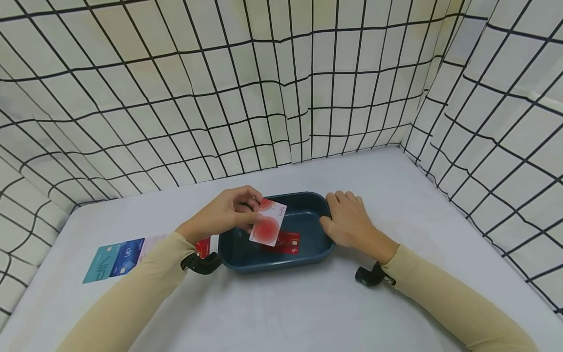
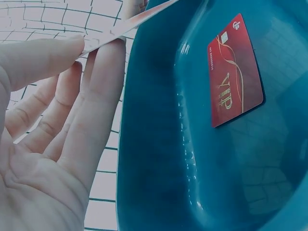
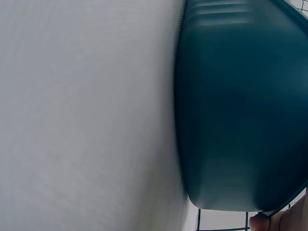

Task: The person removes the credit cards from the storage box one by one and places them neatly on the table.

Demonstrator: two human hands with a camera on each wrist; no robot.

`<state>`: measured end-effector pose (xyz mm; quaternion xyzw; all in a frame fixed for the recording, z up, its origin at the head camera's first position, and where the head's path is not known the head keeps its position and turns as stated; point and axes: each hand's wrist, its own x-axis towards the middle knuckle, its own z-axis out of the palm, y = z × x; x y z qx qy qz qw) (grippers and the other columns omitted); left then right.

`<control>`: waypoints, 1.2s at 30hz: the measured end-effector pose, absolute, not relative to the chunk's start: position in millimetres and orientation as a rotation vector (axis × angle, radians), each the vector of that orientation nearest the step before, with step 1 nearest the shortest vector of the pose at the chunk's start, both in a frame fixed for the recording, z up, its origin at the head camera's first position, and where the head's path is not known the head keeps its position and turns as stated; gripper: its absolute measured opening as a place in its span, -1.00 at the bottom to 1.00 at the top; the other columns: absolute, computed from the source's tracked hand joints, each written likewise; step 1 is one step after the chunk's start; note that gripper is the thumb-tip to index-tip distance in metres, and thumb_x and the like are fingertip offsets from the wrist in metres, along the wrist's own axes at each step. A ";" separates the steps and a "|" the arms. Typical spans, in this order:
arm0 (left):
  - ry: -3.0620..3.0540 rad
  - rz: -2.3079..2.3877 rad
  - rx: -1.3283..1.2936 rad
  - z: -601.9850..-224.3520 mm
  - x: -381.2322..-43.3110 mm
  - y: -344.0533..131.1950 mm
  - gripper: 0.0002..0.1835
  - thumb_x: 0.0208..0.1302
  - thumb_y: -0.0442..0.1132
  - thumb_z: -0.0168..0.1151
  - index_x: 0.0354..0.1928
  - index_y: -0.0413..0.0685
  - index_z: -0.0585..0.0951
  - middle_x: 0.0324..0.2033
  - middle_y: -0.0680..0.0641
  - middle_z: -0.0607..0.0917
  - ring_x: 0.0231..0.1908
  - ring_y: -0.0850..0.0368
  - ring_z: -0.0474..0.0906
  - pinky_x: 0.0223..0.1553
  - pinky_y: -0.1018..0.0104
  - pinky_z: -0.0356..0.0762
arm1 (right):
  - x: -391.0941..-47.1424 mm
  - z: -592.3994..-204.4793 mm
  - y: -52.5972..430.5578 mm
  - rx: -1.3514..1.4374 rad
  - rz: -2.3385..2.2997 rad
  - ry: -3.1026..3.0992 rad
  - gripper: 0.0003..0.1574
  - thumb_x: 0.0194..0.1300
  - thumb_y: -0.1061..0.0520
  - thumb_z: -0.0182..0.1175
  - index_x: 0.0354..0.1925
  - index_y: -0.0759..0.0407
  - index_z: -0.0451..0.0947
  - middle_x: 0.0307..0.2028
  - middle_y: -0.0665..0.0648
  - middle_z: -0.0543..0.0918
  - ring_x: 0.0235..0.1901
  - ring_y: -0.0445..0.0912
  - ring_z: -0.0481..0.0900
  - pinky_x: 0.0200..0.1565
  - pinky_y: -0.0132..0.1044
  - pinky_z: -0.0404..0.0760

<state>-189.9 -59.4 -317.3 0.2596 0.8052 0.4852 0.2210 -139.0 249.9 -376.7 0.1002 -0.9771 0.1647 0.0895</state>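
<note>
Over the left part of a dark teal plastic tray [image 1: 264, 268], my left hand [image 1: 230, 208] pinches a white card with red circles [image 1: 269, 222] between thumb and fingers. In the left wrist view that card [image 2: 130, 23] shows nearly edge-on, tilted above the tray's rim. A red VIP card [image 2: 236, 72] with a gold line and a chip lies on the tray's floor; the head view has the white card partly covering this red card [image 1: 290, 243]. At the tray's right end my right hand [image 1: 349, 220] grips the rim, thumb on the inner side and fingers outside.
Left of the tray, a teal VIP card [image 1: 102, 262], a blue card [image 1: 127, 256] and a pale pink card [image 1: 149, 244] lie in a row, partly behind the left forearm. Another red card [image 1: 203, 248] shows beside the wrist. Black wire grid panels [image 1: 264, 88] enclose the white table.
</note>
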 end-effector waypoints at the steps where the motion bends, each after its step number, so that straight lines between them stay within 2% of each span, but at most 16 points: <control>1: 2.226 1.340 0.718 -317.2 -189.3 -60.0 -0.60 0.33 -0.25 0.40 0.15 -0.10 0.52 -0.07 -0.20 0.62 -0.15 -0.04 0.69 -0.21 0.11 0.82 | -138.7 -376.6 249.8 0.299 0.493 -2.907 -0.63 0.27 0.01 0.02 -0.09 0.22 0.51 -0.24 0.16 0.55 -0.28 0.05 0.35 -0.23 -0.16 0.24; 9: 2.242 1.351 0.706 -318.2 -185.6 -67.1 -0.58 0.33 -0.25 0.40 0.16 -0.11 0.51 -0.08 -0.21 0.61 -0.17 -0.04 0.68 -0.22 0.13 0.82 | -138.8 -376.9 250.4 0.304 0.491 -2.899 -0.66 0.27 0.02 0.02 -0.11 0.21 0.50 -0.25 0.16 0.54 -0.29 0.05 0.34 -0.22 -0.15 0.24; 22: 2.208 1.436 0.625 -321.3 -178.1 -84.8 -0.61 0.35 -0.21 0.39 0.15 -0.02 0.51 -0.03 -0.20 0.60 -0.10 -0.07 0.69 -0.14 0.09 0.82 | -137.8 -377.1 249.4 0.308 0.506 -2.899 -0.67 0.27 0.03 0.02 -0.11 0.21 0.50 -0.25 0.16 0.53 -0.28 0.04 0.33 -0.22 -0.17 0.24; 36: 2.219 1.471 0.556 -329.4 -166.9 -105.8 -0.52 0.33 -0.10 0.43 0.19 -0.02 0.48 -0.02 -0.21 0.58 -0.09 -0.07 0.72 -0.12 0.12 0.82 | -138.6 -377.2 246.2 0.270 0.487 -2.926 -0.66 0.26 0.02 0.05 -0.11 0.21 0.49 -0.30 0.14 0.50 -0.30 0.03 0.31 -0.21 -0.15 0.22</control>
